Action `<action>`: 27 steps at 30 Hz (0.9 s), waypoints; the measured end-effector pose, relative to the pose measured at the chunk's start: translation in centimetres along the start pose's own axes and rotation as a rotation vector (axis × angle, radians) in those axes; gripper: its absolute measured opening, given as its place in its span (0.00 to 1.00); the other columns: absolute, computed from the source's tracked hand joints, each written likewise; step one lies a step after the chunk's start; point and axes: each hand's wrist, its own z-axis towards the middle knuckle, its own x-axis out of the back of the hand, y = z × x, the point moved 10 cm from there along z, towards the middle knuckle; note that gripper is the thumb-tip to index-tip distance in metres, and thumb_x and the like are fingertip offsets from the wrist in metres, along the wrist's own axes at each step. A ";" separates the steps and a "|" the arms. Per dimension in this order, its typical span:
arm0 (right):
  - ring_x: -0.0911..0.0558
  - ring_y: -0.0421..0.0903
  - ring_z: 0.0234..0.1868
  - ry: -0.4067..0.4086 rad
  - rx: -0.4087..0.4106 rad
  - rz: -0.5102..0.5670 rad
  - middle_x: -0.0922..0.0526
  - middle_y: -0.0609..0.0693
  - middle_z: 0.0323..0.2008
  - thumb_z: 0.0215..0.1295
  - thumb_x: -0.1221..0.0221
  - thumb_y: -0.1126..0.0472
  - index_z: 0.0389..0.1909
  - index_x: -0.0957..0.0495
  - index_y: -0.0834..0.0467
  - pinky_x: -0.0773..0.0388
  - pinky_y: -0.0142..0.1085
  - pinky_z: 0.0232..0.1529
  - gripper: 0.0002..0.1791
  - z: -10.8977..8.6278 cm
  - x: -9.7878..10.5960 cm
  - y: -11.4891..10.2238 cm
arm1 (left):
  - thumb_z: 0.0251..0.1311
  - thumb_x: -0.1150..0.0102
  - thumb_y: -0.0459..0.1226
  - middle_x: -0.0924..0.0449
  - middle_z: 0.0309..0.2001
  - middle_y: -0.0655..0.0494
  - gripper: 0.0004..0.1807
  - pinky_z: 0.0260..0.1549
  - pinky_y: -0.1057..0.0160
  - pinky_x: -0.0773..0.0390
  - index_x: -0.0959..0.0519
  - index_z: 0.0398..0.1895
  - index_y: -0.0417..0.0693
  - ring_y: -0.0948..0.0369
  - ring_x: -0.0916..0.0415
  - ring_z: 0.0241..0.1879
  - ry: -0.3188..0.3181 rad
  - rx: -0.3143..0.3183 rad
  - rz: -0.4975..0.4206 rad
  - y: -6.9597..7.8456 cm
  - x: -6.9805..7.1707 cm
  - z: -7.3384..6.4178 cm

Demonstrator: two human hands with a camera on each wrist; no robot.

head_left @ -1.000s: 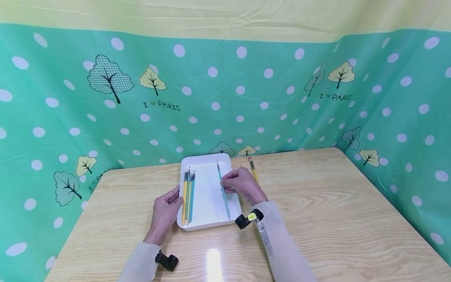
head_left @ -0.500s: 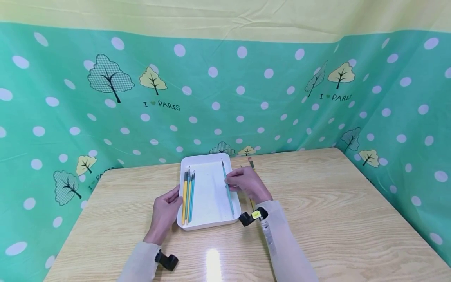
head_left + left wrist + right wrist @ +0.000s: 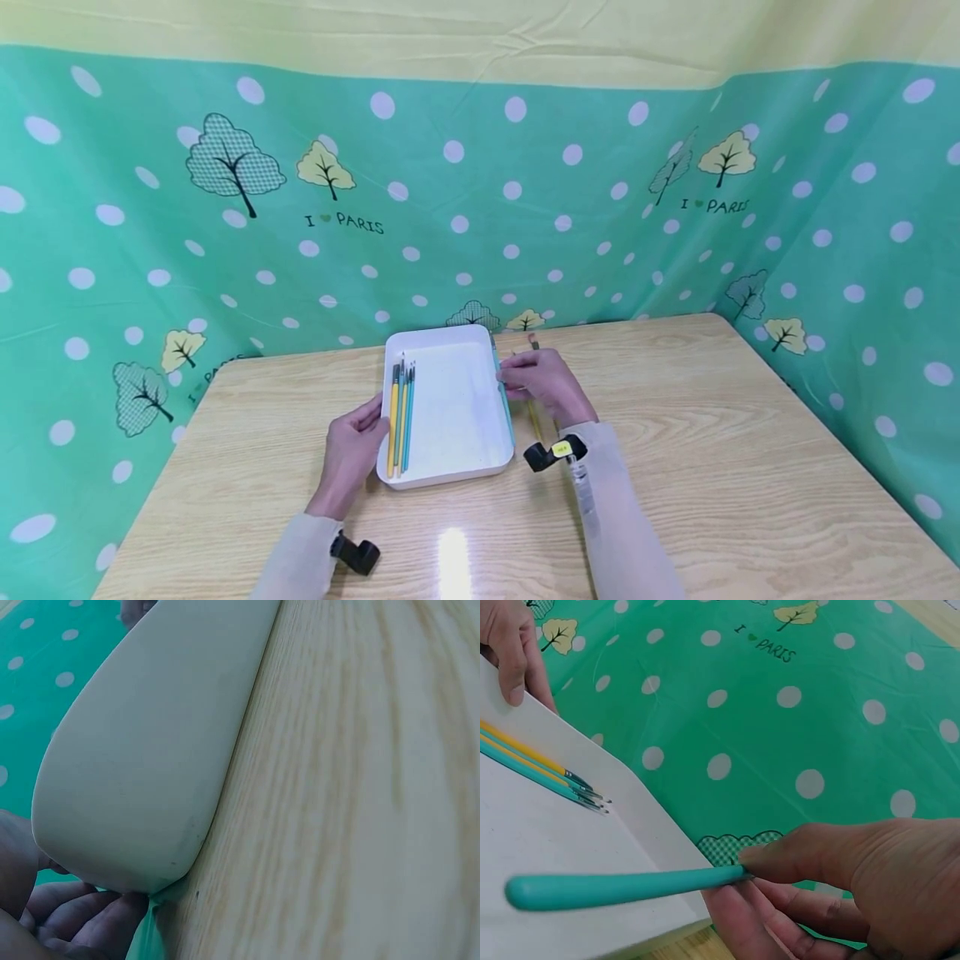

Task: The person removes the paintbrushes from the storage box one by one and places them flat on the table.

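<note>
A white tray [image 3: 457,477] stands on the table, with several yellow and teal paintbrushes [image 3: 406,429] lying side by side along its left wall. My left hand [image 3: 352,454] grips the tray's left edge, thumb at the rim and fingers on the outer wall [image 3: 142,750]. Between thumb and fingers, my right hand [image 3: 551,387] pinches a teal paintbrush [image 3: 622,889] over the tray's right rim. That brush's rounded handle end points toward the right wrist camera; the fingers hide part of its far end.
On the wooden table [image 3: 712,450], right of the tray, lies a yellow-handled paintbrush [image 3: 534,422]. The dark tip of another brush [image 3: 533,341] shows behind my right hand. A green dotted curtain [image 3: 465,208] hangs along the table's back edge.
My right hand has moved right with the teal paintbrush, from over the tray's inside to its right rim. My left hand and the tray have stayed put.
</note>
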 end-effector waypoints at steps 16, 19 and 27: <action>0.12 0.45 0.40 0.043 -0.007 0.014 0.13 0.61 0.48 0.65 0.33 0.67 0.52 0.17 0.66 0.10 0.36 0.47 0.15 0.2 2.5 0.6 | 0.73 0.49 0.35 0.32 0.75 0.47 0.28 0.70 0.57 0.26 0.35 0.76 0.52 0.52 0.32 0.73 -0.005 -0.005 0.004 0.1 -0.1 -0.1; 0.12 0.45 0.39 0.042 -0.012 0.025 0.13 0.61 0.49 0.65 0.33 0.66 0.52 0.17 0.66 0.11 0.37 0.48 0.16 0.3 3.0 0.8 | 0.73 0.49 0.35 0.33 0.75 0.47 0.28 0.70 0.56 0.26 0.35 0.76 0.52 0.52 0.32 0.73 -0.002 -0.004 0.005 0.1 -0.1 -0.2; 0.12 0.43 0.37 0.062 -0.039 0.041 0.12 0.61 0.49 0.64 0.32 0.66 0.53 0.17 0.65 0.10 0.35 0.45 0.17 0.6 4.3 1.5 | 0.73 0.49 0.35 0.32 0.75 0.47 0.28 0.70 0.56 0.26 0.34 0.75 0.53 0.52 0.31 0.73 0.004 0.001 0.007 0.1 -0.1 -0.1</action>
